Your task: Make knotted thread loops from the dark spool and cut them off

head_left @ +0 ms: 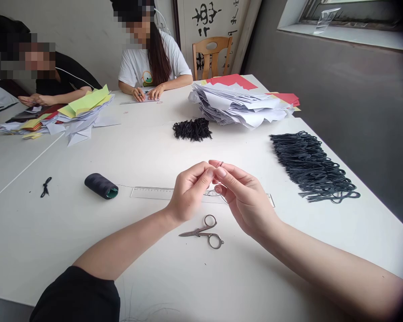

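Note:
Fingertips meet at the middle of the table, where my left hand [192,188] and my right hand [243,192] are both closed in a pinch on a thin dark thread [211,193]. A bit of it shows over the right fingers, and a loop hangs below; the pinched part is hidden. Under the hands lies a clear ruler [151,192], partly covered by them. To its left, a spool of dark thread [101,185] rests on its side with a strand leading toward the ruler. Small metal scissors [201,232] lie with handles spread, nearer me than the hands.
Dark looped cords [312,165] lie in a long row at right. A black cord bundle [192,129] sits beyond my hands, near a paper stack [238,105]. One knotted cord [46,187] lies far left. Two people work across the table beside more paper [83,114].

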The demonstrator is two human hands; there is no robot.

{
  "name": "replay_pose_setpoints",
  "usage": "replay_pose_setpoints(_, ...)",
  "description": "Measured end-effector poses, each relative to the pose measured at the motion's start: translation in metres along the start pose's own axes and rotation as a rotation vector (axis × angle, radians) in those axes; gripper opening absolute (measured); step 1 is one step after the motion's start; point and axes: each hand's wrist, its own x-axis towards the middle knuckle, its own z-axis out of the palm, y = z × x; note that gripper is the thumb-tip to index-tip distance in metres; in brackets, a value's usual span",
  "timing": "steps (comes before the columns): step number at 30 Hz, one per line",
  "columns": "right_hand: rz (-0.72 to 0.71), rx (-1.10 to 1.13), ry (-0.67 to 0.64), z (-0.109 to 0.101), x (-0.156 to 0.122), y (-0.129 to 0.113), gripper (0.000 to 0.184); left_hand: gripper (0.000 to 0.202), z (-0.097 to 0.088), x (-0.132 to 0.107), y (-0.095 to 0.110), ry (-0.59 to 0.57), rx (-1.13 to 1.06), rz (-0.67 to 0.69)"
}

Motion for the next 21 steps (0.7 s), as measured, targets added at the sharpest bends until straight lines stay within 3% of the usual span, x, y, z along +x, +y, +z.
replay_pose_setpoints(8,-0.042,0.0,-0.069,-0.006,0.004,-0.001,0.022,0.033,-0.002,0.001,0.001,0.004,0.001,-0.052)
replay_pose_setpoints(15,-0.25,-0.189,-0.074,-0.017,0.013,0.005,0.016,0.031,-0.002,0.002,-0.003,-0.048,-0.015,-0.029)
replay_pose_setpoints(21,-0.344,-0.233,-0.116,-0.017,0.012,0.004,0.013,0.031,-0.001,0.002,-0.003,-0.054,-0.035,-0.028)
